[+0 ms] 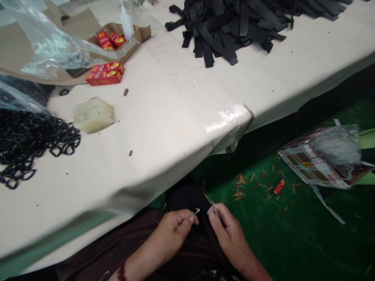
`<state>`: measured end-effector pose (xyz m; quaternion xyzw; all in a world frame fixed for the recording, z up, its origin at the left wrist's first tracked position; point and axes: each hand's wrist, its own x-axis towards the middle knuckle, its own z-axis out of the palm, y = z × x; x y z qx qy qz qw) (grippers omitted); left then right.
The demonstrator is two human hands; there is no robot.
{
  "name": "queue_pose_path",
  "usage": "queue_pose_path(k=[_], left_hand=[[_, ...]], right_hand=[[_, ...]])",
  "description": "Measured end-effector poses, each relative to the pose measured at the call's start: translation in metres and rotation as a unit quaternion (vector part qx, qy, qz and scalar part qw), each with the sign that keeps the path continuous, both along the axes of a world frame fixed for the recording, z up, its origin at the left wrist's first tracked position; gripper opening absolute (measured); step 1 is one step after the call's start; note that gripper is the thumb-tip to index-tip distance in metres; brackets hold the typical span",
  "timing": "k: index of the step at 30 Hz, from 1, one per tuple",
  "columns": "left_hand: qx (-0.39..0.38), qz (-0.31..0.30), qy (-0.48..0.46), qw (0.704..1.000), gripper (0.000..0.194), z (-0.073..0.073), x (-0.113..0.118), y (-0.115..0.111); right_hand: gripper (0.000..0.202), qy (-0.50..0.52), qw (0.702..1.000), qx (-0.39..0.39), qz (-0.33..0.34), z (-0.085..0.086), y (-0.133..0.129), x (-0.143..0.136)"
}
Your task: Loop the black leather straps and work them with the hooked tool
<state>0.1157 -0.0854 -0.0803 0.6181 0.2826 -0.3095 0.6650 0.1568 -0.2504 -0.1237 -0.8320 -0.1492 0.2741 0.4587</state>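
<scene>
Low in the head view, my left hand (178, 228) is closed in a pinch over my lap. A tiny whitish piece (197, 211) sticks out past its fingertips, too small to name. Just to the right, my right hand (230, 232) is closed around a slim, pointed metal tool (215, 207); its kind is unclear. The two hands are close but apart. Behind them, below the table edge, is a black surface (184, 199), and dark brown cloth (140, 230) covers my lap.
On the white-covered table (164, 117) lie black straps (222, 27), black rings (35, 136), a pale yellowish block (94, 114) and red small boxes (105, 73) beside an open carton (136, 41). A box with clear plastic (319, 156) and scattered sticks (240, 187) are on the green floor.
</scene>
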Motion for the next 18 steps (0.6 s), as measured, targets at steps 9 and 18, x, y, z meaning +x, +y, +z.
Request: queue_pose_path(k=[9,18], left_hand=[[0.0,-0.035,-0.009,0.999,0.036,-0.002,0.002,-0.008],[-0.138,-0.021,0.044,0.989,0.041,-0.007,0.014,-0.001]], right_hand=[[0.024,0.075,0.996,0.055,-0.008,0.003,0.011,-0.004],[0.032,0.237,0.959,0.131,-0.085,0.006,0.013,0.0]])
